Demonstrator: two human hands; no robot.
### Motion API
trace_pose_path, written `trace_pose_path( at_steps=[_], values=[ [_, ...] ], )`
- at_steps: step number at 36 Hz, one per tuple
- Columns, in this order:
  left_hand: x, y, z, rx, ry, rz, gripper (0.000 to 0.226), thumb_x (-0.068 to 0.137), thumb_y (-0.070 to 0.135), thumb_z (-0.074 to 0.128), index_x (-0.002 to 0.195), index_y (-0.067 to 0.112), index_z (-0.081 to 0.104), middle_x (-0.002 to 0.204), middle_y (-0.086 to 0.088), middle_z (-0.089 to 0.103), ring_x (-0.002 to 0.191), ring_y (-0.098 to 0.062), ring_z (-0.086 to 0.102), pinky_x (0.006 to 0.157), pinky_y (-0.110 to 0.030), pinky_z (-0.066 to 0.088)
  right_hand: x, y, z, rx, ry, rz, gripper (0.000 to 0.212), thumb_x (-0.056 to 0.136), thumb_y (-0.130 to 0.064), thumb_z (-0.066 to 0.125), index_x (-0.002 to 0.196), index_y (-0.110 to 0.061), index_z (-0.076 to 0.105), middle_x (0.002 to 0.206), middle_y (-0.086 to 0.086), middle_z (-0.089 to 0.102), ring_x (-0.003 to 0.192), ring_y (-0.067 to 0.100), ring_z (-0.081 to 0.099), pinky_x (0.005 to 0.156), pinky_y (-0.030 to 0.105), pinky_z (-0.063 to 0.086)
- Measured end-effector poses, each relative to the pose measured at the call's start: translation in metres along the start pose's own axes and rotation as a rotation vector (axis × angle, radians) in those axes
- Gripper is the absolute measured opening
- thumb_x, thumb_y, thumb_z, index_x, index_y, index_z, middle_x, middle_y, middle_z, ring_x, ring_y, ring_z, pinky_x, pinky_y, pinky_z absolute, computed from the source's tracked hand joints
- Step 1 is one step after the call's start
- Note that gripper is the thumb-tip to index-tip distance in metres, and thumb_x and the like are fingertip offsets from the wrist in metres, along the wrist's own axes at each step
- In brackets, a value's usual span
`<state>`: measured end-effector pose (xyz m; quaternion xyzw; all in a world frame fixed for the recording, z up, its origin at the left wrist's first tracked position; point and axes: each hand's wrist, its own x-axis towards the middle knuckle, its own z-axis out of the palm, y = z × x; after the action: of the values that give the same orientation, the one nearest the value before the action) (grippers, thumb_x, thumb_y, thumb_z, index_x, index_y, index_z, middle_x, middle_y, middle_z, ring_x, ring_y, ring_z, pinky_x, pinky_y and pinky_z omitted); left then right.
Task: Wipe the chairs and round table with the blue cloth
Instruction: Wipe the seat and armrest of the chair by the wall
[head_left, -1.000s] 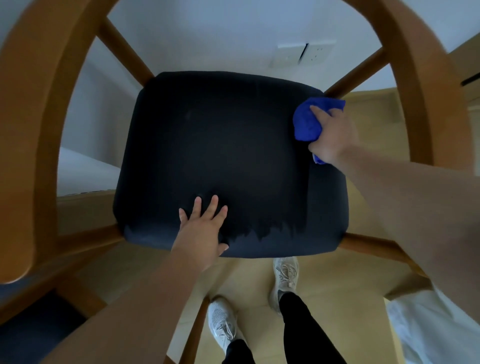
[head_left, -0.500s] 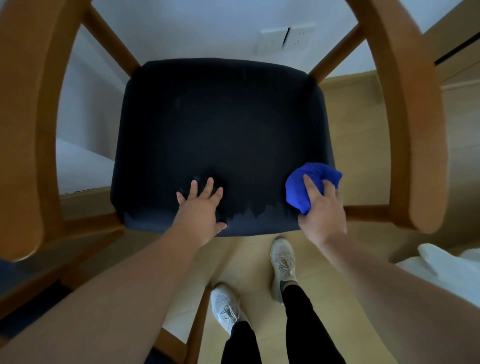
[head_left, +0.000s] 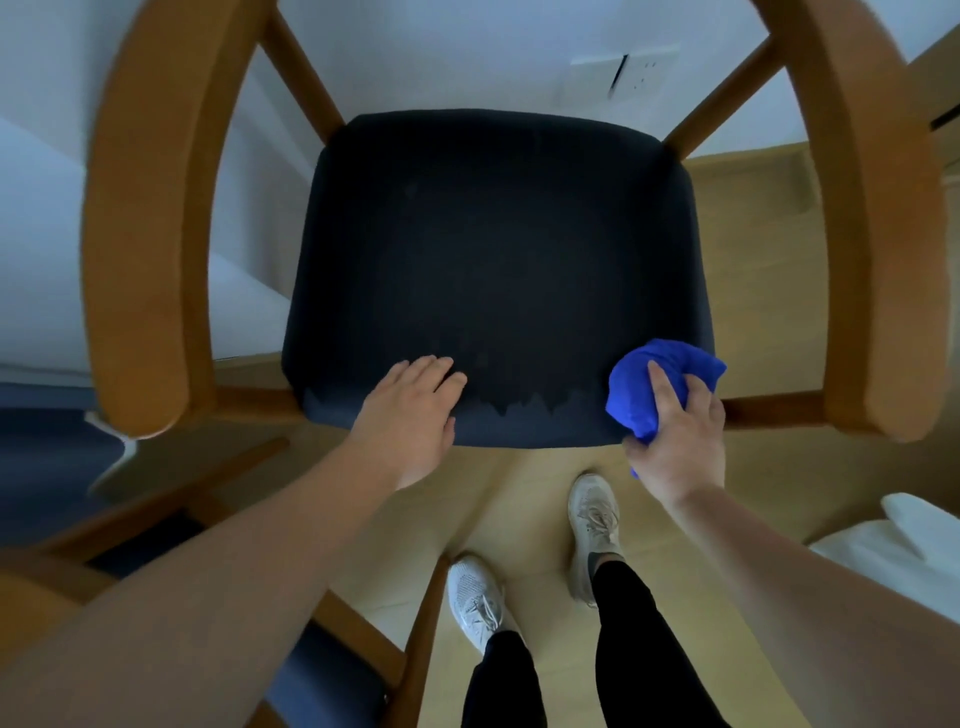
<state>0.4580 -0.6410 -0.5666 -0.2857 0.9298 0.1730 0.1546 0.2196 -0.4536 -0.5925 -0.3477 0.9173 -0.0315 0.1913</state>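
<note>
- So, one pass down the right side looks done: a second ago the blue cloth was at the far right corner of the chair seat; it now sits on the near right corner, overhanging the edge.
- Right hand grips the cloth bunched into a wad, fingers curled over the top and thumb under.
- Left hand lies flat on the front edge of the seat, holding nothing. Fingers were spread before, now together, and the hand has shifted slightly left.
- Over the last half second the cloth barely moved, so I read this as the end of a stroke.
- Judgement: right strip of the seat covered; middle and left not obviously wiped. A jagged lighter band along the front edge could be damp or dust, can't tell which.
- Wooden armrests look untouched. A second chair is at lower left. Round table not in view, so most of the task is left.
- Containers: none visible, no bucket, bin or basin. White fabric at far right, unidentifiable.
</note>
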Motion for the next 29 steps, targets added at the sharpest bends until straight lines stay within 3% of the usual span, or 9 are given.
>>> trace_pose_path(
  at_steps=[4, 8, 12, 15, 20, 25, 29],
  values=[
    [-0.029, -0.016, -0.036, 0.096, 0.085, 0.122, 0.041, 0.089, 0.02, 0.058, 0.127, 0.007, 0.057, 0.13, -0.012, 0.057, 0.121, -0.029, 0.05, 0.107, -0.042, 0.033, -0.001, -0.007, -0.002, 0.038, -0.011, 0.061, 0.089, 0.074, -0.029, 0.073, 0.149, -0.031, 0.024, 0.146, 0.014, 0.025, 0.13, 0.038, 0.025, 0.097, 0.052, 0.044],
    [-0.049, -0.035, -0.077, 0.19, 0.1, 0.088, 0.036, 0.09, 0.02, 0.053, 0.123, 0.008, 0.059, 0.121, -0.008, 0.06, 0.113, -0.027, 0.054, 0.1, -0.041, 0.039, 0.001, -0.017, -0.006, 0.073, -0.03, 0.112, 0.087, 0.077, -0.029, 0.071, 0.149, -0.031, 0.022, 0.149, 0.012, 0.023, 0.133, 0.039, 0.022, 0.096, 0.051, 0.045],
    [-0.065, -0.054, -0.109, 0.259, 0.181, 0.106, 0.03, 0.082, 0.013, 0.063, 0.11, 0.005, 0.066, 0.108, -0.011, 0.067, 0.101, -0.031, 0.061, 0.091, -0.045, 0.047, 0.0, -0.022, -0.008, 0.085, -0.031, 0.141, 0.087, 0.077, -0.027, 0.069, 0.15, -0.031, 0.022, 0.151, 0.012, 0.02, 0.133, 0.04, 0.021, 0.099, 0.051, 0.042],
    [-0.076, -0.071, -0.123, 0.343, 0.203, 0.131, 0.026, 0.082, 0.012, 0.059, 0.105, 0.006, 0.069, 0.101, -0.011, 0.069, 0.094, -0.031, 0.063, 0.091, -0.042, 0.045, -0.001, -0.028, -0.007, 0.1, -0.014, 0.169, 0.085, 0.078, -0.026, 0.068, 0.15, -0.029, 0.022, 0.151, 0.014, 0.02, 0.132, 0.041, 0.021, 0.102, 0.052, 0.039],
    [-0.083, -0.099, -0.13, 0.331, 0.158, 0.12, 0.042, 0.083, 0.025, 0.034, 0.094, 0.013, 0.072, 0.09, -0.004, 0.071, 0.085, -0.025, 0.064, 0.094, -0.04, 0.04, -0.003, -0.048, 0.004, 0.173, 0.043, 0.248, 0.083, 0.079, -0.026, 0.068, 0.15, -0.027, 0.025, 0.148, 0.017, 0.025, 0.126, 0.044, 0.027, 0.106, 0.05, 0.033],
    [-0.085, -0.105, -0.119, 0.217, 0.287, 0.146, 0.032, 0.079, 0.021, 0.039, 0.078, 0.016, 0.071, 0.074, 0.0, 0.069, 0.069, -0.022, 0.061, 0.088, -0.035, 0.037, -0.01, -0.069, 0.016, 0.161, 0.077, 0.254, 0.082, 0.079, -0.026, 0.069, 0.15, -0.024, 0.026, 0.149, 0.02, 0.022, 0.127, 0.046, 0.026, 0.106, 0.049, 0.029],
    [-0.089, -0.105, -0.116, 0.206, 0.299, 0.171, 0.031, 0.078, 0.018, 0.038, 0.059, 0.018, 0.062, 0.055, 0.002, 0.059, 0.054, -0.02, 0.05, 0.08, -0.034, 0.038, -0.023, -0.095, 0.027, 0.17, 0.058, 0.22, 0.083, 0.078, -0.025, 0.069, 0.149, -0.024, 0.027, 0.149, 0.02, 0.022, 0.127, 0.046, 0.025, 0.108, 0.051, 0.028]
  ],
)
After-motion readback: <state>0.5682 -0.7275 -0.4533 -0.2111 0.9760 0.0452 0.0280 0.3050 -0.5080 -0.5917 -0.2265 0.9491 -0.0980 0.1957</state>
